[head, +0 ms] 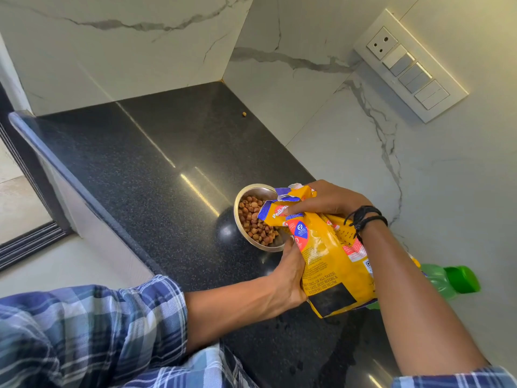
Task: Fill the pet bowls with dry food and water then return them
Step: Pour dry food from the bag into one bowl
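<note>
A steel pet bowl [241,201] stands on the black granite counter [134,163], partly filled with brown kibble [254,219]. A yellow dry food bag [324,261] is tilted over the bowl, its torn mouth at the bowl's right rim. My right hand [324,198] grips the bag near its open top. My left hand [289,273] holds the bag's lower side. A green water bottle [450,278] lies behind the bag, mostly hidden by my right forearm. No second bowl is in view.
One stray kibble piece [244,114] lies on the counter near the back wall. Marble walls close the corner behind and to the right, with a switch panel [411,65] on the right wall. The counter's front edge [64,175] runs along the left above the floor.
</note>
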